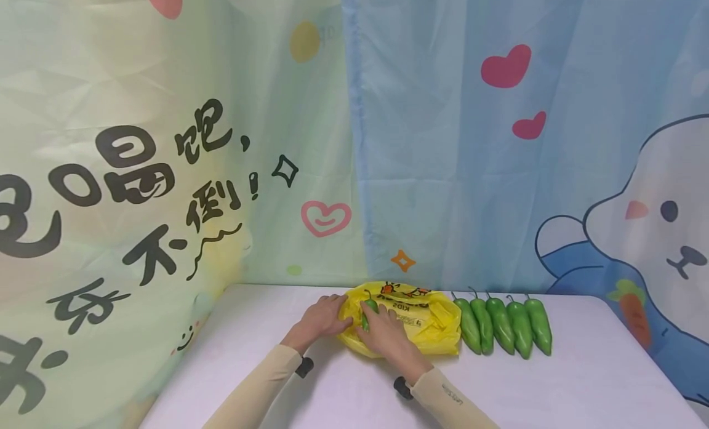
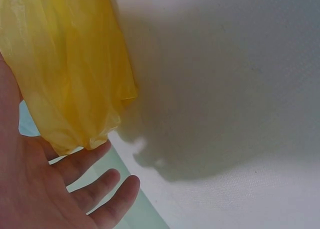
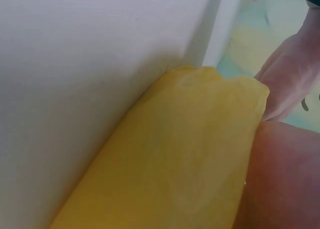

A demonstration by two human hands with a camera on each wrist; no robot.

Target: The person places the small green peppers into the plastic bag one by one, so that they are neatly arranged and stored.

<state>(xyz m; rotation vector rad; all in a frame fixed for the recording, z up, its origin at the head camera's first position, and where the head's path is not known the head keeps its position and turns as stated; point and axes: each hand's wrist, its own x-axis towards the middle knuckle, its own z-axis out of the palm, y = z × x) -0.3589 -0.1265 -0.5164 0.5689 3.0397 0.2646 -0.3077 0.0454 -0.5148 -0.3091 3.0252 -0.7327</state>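
Observation:
A yellow plastic bag [image 1: 429,327] lies at the far middle of the white table [image 1: 581,380]. My left hand [image 1: 324,317] holds the bag's left edge. In the left wrist view the bag [image 2: 65,64] hangs by the thumb side of that hand [image 2: 75,189], and three fingers [image 2: 95,161] lie loose below it. My right hand [image 1: 383,332] rests on the bag and grips a green pepper [image 1: 367,313] at the bag's mouth, stem pointing away. The right wrist view shows only the bag [image 3: 175,164], the right hand's heel [image 3: 285,184] and the left hand [image 3: 290,79] beyond.
Several green peppers [image 1: 504,324] lie side by side in a row just right of the bag, stems toward the back. A printed curtain [image 1: 443,140] hangs right behind the table. The table's near half is bare apart from my two sleeved forearms.

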